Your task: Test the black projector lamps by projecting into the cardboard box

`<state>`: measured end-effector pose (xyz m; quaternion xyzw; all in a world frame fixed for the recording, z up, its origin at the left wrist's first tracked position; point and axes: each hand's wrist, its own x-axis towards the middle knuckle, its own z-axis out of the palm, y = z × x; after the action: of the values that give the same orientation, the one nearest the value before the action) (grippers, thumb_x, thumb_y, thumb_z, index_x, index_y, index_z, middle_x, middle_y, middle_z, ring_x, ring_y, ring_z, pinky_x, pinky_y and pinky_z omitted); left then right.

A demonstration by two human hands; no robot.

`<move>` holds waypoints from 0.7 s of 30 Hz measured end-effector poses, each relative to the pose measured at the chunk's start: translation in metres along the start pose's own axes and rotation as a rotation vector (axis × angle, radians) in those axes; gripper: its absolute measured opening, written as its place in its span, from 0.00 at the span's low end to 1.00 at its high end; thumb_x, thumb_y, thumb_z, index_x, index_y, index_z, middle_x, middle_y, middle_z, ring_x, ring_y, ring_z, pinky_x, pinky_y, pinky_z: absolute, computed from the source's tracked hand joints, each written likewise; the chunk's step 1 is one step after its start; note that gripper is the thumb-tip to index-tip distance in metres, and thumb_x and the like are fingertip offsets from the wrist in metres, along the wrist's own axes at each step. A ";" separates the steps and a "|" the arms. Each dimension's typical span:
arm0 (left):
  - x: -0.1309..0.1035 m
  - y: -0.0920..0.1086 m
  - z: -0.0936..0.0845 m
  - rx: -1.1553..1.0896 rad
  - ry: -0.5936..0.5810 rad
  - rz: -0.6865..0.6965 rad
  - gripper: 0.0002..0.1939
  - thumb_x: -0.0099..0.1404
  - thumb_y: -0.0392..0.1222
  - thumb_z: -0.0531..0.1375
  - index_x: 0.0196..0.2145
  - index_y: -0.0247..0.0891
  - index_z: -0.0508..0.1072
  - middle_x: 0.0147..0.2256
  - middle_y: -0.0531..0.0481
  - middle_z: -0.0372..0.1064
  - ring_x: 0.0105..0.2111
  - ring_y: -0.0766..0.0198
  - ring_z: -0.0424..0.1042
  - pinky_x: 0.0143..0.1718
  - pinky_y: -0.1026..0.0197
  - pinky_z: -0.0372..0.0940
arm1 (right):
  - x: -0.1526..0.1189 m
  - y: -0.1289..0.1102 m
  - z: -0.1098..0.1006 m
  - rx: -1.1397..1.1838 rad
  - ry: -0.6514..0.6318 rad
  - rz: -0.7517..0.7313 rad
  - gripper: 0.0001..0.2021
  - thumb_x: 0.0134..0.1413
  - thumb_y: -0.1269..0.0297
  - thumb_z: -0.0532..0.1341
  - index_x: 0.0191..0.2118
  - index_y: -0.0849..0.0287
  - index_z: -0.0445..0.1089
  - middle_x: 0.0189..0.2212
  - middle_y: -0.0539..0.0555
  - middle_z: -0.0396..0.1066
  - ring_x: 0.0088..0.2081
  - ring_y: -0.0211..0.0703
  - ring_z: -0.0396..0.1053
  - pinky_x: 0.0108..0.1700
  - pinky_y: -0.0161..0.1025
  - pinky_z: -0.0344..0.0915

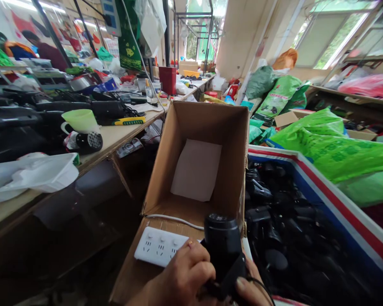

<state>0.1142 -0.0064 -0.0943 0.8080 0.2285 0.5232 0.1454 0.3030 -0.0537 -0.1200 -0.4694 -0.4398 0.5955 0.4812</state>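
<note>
You had one left hand and one right hand on one black device. One power strip, three sockets showing, lay by the flap's left edge on one cardboard box; one sheet lay inside. Near the worktop's right edge sat one jug and one yellow tool.

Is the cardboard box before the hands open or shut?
Open: the cardboard box shows its inner walls and a flat sheet inside, no flap across.
</note>
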 end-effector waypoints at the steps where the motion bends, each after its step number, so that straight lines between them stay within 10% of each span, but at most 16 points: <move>1: 0.004 0.002 -0.007 -0.003 0.014 -0.019 0.07 0.57 0.36 0.58 0.34 0.40 0.64 0.30 0.49 0.63 0.28 0.62 0.64 0.29 0.60 0.64 | 0.001 -0.003 -0.004 -0.002 -0.012 -0.003 0.35 0.39 0.45 0.64 0.55 0.53 0.64 0.42 0.57 0.75 0.47 0.61 0.70 0.47 0.51 0.67; 4: 0.017 0.008 -0.031 -0.015 0.008 -0.154 0.25 0.52 0.29 0.59 0.47 0.41 0.60 0.46 0.41 0.61 0.43 0.55 0.67 0.40 0.55 0.67 | 0.006 -0.005 -0.012 -0.074 -0.041 -0.011 0.42 0.28 0.46 0.69 0.55 0.57 0.65 0.48 0.60 0.72 0.52 0.63 0.66 0.49 0.50 0.66; 11: 0.042 0.012 -0.053 -0.364 -0.405 -0.461 0.49 0.47 0.33 0.68 0.63 0.46 0.49 0.65 0.39 0.44 0.63 0.44 0.49 0.59 0.42 0.50 | 0.001 -0.021 -0.018 -0.293 -0.127 -0.052 0.43 0.23 0.55 0.73 0.55 0.55 0.67 0.50 0.58 0.70 0.53 0.63 0.66 0.53 0.52 0.63; 15: 0.050 0.014 -0.051 -0.663 -0.637 -0.614 0.36 0.48 0.36 0.68 0.56 0.48 0.66 0.54 0.43 0.67 0.54 0.46 0.66 0.55 0.45 0.59 | -0.016 -0.039 -0.020 -0.399 -0.108 0.012 0.34 0.27 0.56 0.72 0.49 0.49 0.72 0.47 0.54 0.74 0.49 0.59 0.69 0.51 0.51 0.65; 21: 0.037 0.020 -0.031 -0.750 -0.567 -0.793 0.26 0.48 0.33 0.68 0.43 0.58 0.76 0.52 0.51 0.70 0.54 0.46 0.66 0.55 0.40 0.57 | -0.050 -0.046 -0.034 -0.431 0.111 -0.052 0.32 0.21 0.54 0.73 0.44 0.49 0.75 0.42 0.52 0.76 0.43 0.58 0.73 0.46 0.49 0.68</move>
<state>0.1036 -0.0037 -0.0433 0.6630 0.2642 0.2388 0.6584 0.3486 -0.0938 -0.0744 -0.5819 -0.5416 0.4483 0.4087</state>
